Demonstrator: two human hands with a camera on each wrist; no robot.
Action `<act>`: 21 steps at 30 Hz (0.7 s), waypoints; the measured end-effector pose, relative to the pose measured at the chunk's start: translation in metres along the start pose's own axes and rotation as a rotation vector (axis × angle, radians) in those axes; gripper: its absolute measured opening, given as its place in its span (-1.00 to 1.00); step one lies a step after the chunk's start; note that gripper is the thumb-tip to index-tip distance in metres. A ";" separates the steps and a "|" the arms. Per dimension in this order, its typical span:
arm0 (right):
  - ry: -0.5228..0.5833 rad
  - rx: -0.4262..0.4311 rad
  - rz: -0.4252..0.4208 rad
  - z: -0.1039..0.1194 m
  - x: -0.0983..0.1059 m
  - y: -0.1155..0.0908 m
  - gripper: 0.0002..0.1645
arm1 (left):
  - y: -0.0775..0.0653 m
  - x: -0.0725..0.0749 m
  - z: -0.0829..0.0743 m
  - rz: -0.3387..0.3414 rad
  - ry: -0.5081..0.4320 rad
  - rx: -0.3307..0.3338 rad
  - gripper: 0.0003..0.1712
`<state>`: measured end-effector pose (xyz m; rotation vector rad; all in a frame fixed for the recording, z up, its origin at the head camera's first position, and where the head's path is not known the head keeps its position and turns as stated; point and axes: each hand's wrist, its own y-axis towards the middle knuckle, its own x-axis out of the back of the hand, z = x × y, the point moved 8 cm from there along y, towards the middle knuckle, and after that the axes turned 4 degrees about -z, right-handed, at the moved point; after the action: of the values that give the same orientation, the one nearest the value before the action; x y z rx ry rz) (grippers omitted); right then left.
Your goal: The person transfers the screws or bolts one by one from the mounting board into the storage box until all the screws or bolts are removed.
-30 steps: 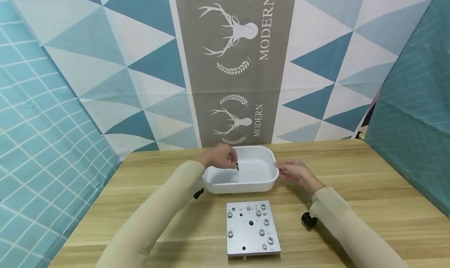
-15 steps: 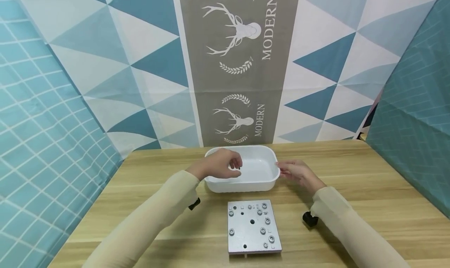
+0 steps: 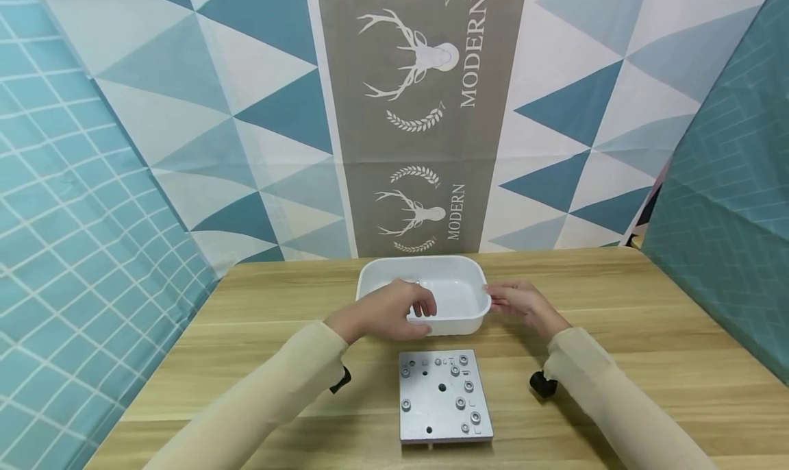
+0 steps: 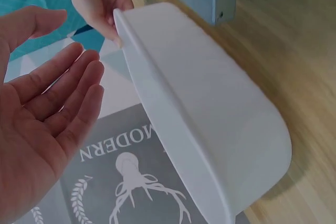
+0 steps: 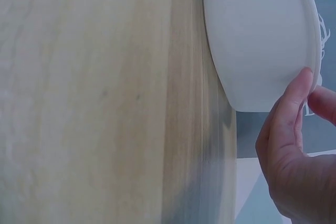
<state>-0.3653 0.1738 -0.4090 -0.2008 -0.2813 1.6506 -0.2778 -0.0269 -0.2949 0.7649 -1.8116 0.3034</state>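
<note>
A white plastic basin (image 3: 459, 326) stands on the wooden table. My right hand (image 3: 522, 302) pinches its right rim, with the thumb on one side of the lip and the fingers on the outer wall, as the right wrist view shows. Over the basin's front left edge is my left hand (image 3: 399, 311). Its fingers (image 4: 79, 93) are relaxed and bent slightly, with nothing between them and the thumb apart. A small, indistinct speck (image 3: 417, 283) shows inside the basin just behind that hand. In front of the basin lies a silver metal plate (image 3: 431, 414) fitted with several socket-head screws.
A patterned cloth (image 3: 419, 134) with deer prints hangs behind the table (image 3: 616, 305). Blue cloths hang on both sides. A black cylindrical piece (image 3: 542, 385) sits under my right cuff, and another black piece (image 3: 340, 379) is at my left cuff.
My left hand held a small black screw-like piece over the basin, then its fingers parted and released it. The hand has drawn back toward the basin's front edge. My right hand stays on the rim.
</note>
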 end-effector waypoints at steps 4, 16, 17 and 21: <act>-0.002 -0.002 -0.002 0.000 0.000 0.000 -0.38 | -0.005 -0.006 -0.004 0.018 -0.005 0.002 -0.74; -0.008 0.002 -0.002 0.000 0.001 0.000 -0.37 | -0.011 -0.033 -0.011 0.062 -0.041 -0.018 -0.77; -0.006 0.001 -0.003 0.000 0.001 0.001 -0.37 | -0.011 -0.035 -0.011 0.066 -0.041 -0.020 -0.76; -0.004 -0.001 -0.006 -0.002 0.002 0.003 -0.37 | -0.011 -0.044 -0.012 0.099 -0.044 -0.016 -0.76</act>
<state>-0.3674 0.1755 -0.4114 -0.1973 -0.2859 1.6448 -0.2531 -0.0133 -0.3323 0.6766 -1.8952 0.3381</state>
